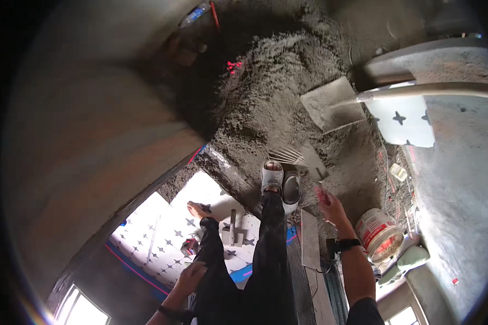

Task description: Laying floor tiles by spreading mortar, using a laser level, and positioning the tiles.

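My right hand reaches forward over the grey mortar, its fingers closed at the handle end of a trowel. The trowel's blade is smeared by motion, and pale streaks lie beside it, close to my slippered foot. On the left, my left hand rests against my left leg with nothing visible in it; its fingers lie loosely on the trouser cloth. Below the trowel is loose, crumbly mortar heaped across the floor. A notched trowel lies on the patterned tiles, left of my right leg.
A shovel lies on the heap, beside a loose patterned tile. A white bucket stands at the right. An empty slipper sits by my right foot. A red-and-black device is on the tiles. A bottle lies far back.
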The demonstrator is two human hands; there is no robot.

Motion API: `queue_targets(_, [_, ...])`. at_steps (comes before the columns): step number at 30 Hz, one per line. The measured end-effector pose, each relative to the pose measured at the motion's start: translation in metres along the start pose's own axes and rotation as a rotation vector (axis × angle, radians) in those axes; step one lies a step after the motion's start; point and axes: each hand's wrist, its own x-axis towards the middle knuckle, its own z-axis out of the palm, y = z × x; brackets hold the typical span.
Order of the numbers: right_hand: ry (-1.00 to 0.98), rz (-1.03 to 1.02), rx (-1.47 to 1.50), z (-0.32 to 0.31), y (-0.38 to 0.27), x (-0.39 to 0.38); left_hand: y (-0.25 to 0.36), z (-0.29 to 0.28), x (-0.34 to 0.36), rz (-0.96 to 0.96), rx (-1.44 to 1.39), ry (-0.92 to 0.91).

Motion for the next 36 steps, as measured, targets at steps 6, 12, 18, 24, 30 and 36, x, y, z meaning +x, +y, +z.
queue_targets(6, [-0.294, -0.097, -0.408, 0.095, -0.113, 0.0, -0.046, -0.013, -0.01, 0.31, -0.157, 0.08])
queue_targets(12, [-0.275, -0.189, -0.555, 0.137, -0.145, -0.042, -0.158, -0.062, -0.053, 0.231, -0.305, 0.375])
queue_targets(18, [-0.411, -0.219, -0.89, 0.095, -0.238, -0.068, -0.261, -0.062, -0.089, 0.069, -0.354, 0.645])
queue_targets(24, [-0.705, -0.387, -1.216, 0.134, -0.349, -0.066, -0.272, -0.018, -0.099, 0.007, -0.527, 0.759])
queue_targets(30, [-0.985, 0.147, -0.914, 0.224, -0.409, -0.106, -0.281, -0.013, -0.058, 0.003, -0.7, 0.736])
queue_targets(36, [-1.022, 0.29, -0.887, 0.352, -0.408, -0.151, -0.339, -0.134, -0.022, 0.152, -0.569, 0.679])
